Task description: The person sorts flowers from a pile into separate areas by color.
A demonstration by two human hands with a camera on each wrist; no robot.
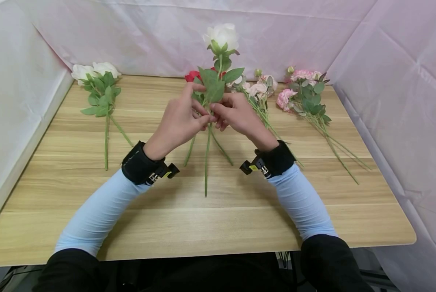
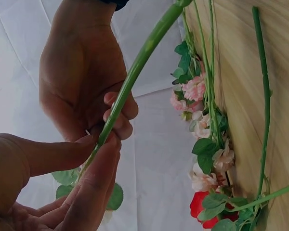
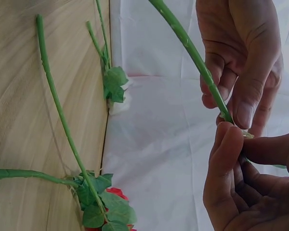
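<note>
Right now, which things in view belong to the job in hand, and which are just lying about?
In the job:
- white rose on a leafy green stem
- left hand, pinching its stem
- right hand, pinching beside it

Apparently lying about, on the table:
- white blooms with green leaves
- red blooms
- pale pink blooms
- brighter pink blooms

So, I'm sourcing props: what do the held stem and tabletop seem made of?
The stem is likely green plastic: smooth, slightly glossy, with highlights along it. The tabletop looks like satin wood or wood-look laminate; pale grain shows, but can't settle which.
</note>
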